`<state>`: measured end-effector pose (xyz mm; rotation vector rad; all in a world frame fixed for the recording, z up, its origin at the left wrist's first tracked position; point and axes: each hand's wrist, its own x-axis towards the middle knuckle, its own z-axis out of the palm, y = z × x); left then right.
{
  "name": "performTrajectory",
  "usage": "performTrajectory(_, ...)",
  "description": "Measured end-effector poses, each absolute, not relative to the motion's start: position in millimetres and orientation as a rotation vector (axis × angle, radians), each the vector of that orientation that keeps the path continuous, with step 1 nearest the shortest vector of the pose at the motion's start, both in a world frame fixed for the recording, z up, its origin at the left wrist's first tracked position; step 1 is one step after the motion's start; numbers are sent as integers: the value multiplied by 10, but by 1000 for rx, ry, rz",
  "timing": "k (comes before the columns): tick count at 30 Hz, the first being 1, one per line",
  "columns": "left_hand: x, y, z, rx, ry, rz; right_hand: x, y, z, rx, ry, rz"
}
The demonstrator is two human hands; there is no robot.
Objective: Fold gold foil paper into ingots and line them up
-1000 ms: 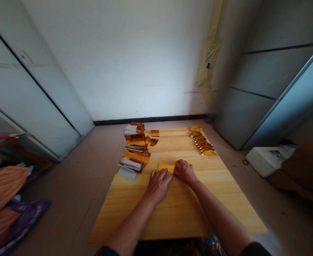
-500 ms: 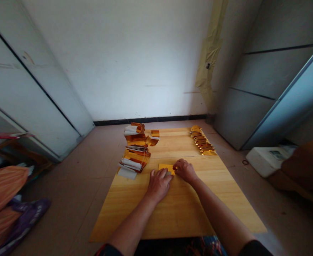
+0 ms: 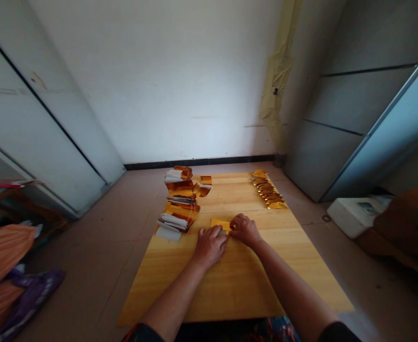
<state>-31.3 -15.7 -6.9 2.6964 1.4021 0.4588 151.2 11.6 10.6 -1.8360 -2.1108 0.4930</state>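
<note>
While the left hand (image 3: 211,247) lies palm down with its fingers stretched over the near edge of a small gold sheet (image 3: 217,222), I have the right hand (image 3: 245,230) curled at the sheet's right end, its fingertips bunched together there; the sheet rests on the desk (image 3: 237,289), between the two hands and partly covered by them, with a greyish strip showing just beside the left fingers. I read the left grip as pressing down rather than pinching, though its thumb is too small on my feed to be sure; for the right grip, I cannot tell whether thumb and finger pinch the paper or only touch it.

Beyond the left hand, I see a long heap of gold sheets (image 3: 182,207) along the desk's left edge, curled and overlapping, some with pale backs turned up; a loose gold piece (image 3: 206,179) lies beside its far part. Toward the far right corner, I have a row of folded gold pieces (image 3: 269,191), overlapping one another and well apart from both hands; past the desk, a white box (image 3: 349,216) sits to the right, and an orange bundle (image 3: 5,256) lies to the left.
</note>
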Motion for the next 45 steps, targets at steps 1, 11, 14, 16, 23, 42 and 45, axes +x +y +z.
performTrajectory(1, -313, -157, -69, 2696, 1400, 457, 1514, 122, 105, -1831, -2106, 504)
performTrajectory(11, -315, -155, -52, 2674, 1400, 448, 1572, 211, 61, -1709, -1996, 523)
performTrajectory(14, -308, -157, -39, 2656, 1407, 431, 1515, 227, 69, -1516, -2033, 554)
performTrajectory(16, -303, -159, -30, 2648, 1410, 415, 1471, 249, 63, -1457, -2123, 676)
performTrajectory(23, -363, -130, -87, 2671, 1321, 429, 1415, 394, 10, -1523, -2268, 833)
performTrajectory(42, -430, -97, -43, 2684, 1253, 437, 1454, 356, 49, -1586, -2257, 657)
performTrajectory(45, -416, -55, -10, 2674, 1265, 459, 1480, 283, 91, -1564, -2354, 590)
